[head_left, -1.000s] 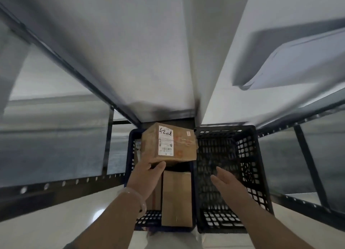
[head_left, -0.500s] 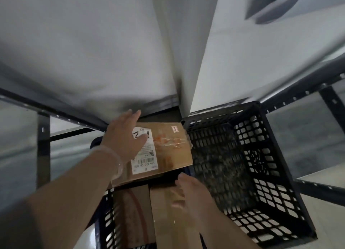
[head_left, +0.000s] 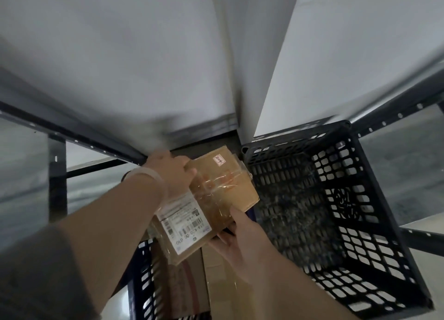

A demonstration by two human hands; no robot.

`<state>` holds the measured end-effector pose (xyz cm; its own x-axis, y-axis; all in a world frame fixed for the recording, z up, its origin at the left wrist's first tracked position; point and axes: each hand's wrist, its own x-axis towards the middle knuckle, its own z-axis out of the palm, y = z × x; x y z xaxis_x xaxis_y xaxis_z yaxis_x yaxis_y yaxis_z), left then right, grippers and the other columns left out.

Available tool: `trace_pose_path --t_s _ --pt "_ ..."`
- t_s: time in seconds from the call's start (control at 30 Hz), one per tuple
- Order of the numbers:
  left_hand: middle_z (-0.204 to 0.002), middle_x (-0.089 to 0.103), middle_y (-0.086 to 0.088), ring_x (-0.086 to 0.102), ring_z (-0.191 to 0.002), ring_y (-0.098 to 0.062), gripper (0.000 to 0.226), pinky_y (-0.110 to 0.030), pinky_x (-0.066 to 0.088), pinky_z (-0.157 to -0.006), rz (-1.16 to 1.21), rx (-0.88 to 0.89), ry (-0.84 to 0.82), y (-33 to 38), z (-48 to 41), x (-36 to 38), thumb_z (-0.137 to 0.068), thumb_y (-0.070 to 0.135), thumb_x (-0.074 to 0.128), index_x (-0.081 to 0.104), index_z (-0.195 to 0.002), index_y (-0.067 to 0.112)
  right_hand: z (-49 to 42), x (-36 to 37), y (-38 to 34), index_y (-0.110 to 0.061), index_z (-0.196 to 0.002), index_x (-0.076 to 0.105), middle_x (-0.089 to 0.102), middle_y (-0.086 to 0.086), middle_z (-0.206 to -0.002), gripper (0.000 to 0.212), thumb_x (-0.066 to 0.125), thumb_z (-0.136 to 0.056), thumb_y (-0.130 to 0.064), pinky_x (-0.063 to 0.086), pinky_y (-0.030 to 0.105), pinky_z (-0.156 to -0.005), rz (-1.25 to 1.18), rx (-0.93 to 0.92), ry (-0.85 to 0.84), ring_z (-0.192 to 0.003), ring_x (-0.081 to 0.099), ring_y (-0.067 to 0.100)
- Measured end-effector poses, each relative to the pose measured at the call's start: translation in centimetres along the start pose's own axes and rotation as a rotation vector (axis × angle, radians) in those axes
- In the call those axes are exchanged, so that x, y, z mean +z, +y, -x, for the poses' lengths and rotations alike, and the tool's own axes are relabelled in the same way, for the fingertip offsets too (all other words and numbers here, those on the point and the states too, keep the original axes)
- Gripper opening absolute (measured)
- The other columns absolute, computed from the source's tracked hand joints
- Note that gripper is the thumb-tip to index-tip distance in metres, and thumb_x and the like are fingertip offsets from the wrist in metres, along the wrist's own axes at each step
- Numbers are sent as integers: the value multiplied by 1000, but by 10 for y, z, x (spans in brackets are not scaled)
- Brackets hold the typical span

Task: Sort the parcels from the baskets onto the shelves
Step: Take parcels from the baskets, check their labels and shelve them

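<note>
Left grip (head_left: 173, 173) clamps the upper-left end of the parcel (head_left: 223, 192), fingers curled over its far edge. There is a pale bangle (head_left: 146, 175) on that wrist. Right grip (head_left: 240, 245) takes the lower-right edge, thumb flat on the top face, fingers tucked under. I mark both as grasping the same box.

Parcel is brown cardboard with clear tape, held in the air, tilted, at centre frame. A white shipping label (head_left: 185, 221) with barcodes sits on its lower-left half, partly under the left wrist. A small white sticker (head_left: 219, 160) sits near its upper end. Print is too blurred for me to read.

Directly below the parcel, bottom centre, is the blue basket (head_left: 141, 283), slotted wall showing on its left. Two more cardboard boxes lie in it side by side: a darker box (head_left: 180, 283) on the left and a plainer box (head_left: 216, 291) on the right, beside the right forearm.

Just right of that is the black basket (head_left: 348, 199), with lattice walls and its speckled bottom in view. I can't tell whether the two baskets touch.

Further out, a dark perforated shelf rail (head_left: 72, 132) crosses the left of frame, and a second rail (head_left: 396, 113) sits upper right. White shelf boards (head_left: 120, 55) fill the top half. Grey sleeve (head_left: 36, 271) at bottom left.
</note>
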<state>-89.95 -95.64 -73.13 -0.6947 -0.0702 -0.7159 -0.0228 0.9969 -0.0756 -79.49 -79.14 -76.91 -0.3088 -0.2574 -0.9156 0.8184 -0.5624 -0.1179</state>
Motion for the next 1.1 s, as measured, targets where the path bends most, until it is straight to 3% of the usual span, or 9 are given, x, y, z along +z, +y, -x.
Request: trace_pose_path --t_s 0.2,0.37,0.43,0.6,0.7,0.8,0.87,0.93,1.1 --pt "-86 69 -8 70 -75 -24 26 -44 58 -80 753 -200 19 -18 99 -16 -102 47 34 48 -116 32 57 12 -4 -31 -136 52 70 0 -116 38 48 -100 -40 52 50 -94 181 -104 -32 -104 69 24" --pt "-91 72 -20 74 -75 -35 22 -58 58 -76 1261 -190 93 -19 200 -51 -102 47 37 58 -110 44 141 38 -27 -37 -133 55 62 1 -129 41 50 -94 -51 53 49 -92 392 -275 27 -113 62 26" --pt "-98 70 -22 74 -76 -35 26 -53 60 -72 1404 -142 120 -15 245 -74 -101 48 38 60 -114 45 189 48 -38 -37 -132 56 61 1 -131 44 49 -92 -53 52 48 -94 435 -323 39 -114 61 25" --pt "-93 73 -20 74 -78 -29 31 -41 62 -67 1425 137 283 3 349 -136 -105 33 34 64 -113 31 310 60 -59 -21 -114 70 72 6 -112 59 65 -76 -66 55 46 -88 460 -433 40 -99 70 28" --pt "-95 75 -8 74 -81 -21 34 -29 59 -64 1443 268 297 15 409 -160 -105 40 31 64 -113 32 387 59 -59 -15 -101 74 75 8 -97 45 58 -88 -56 56 40 -75 402 -579 37 -87 72 27" --pt "-103 74 5 73 -88 -15 33 -35 60 -76 1360 395 247 28 461 -172 -102 53 30 57 -120 45 456 47 -46 -16 -105 72 74 6 -103 45 56 -90 -55 55 42 -81 356 -737 120 -94 69 26" --pt "-118 69 9 71 -89 -11 26 -32 57 -80 1384 441 200 21 405 -150 -96 57 44 56 -117 49 499 32 -31 -18 -109 71 73 5 -106 46 58 -87 -57 54 46 -89 298 -796 191 -98 68 26" --pt "-139 57 5 68 -99 -6 41 -32 54 -90 1408 549 254 24 373 -147 -80 70 60 58 -117 52 541 12 -12 -23 -113 70 71 3 -110 49 54 -87 -61 52 46 -92 273 -869 261 -100 67 24" --pt "-115 63 22 61 -108 -5 46 -41 46 -101 1184 783 87 107 608 -166 -92 69 29 46 -132 53 641 -45 35 -45 -134 52 69 0 -116 38 36 -99 -52 57 40 -77 175 -1040 238 -97 70 24"
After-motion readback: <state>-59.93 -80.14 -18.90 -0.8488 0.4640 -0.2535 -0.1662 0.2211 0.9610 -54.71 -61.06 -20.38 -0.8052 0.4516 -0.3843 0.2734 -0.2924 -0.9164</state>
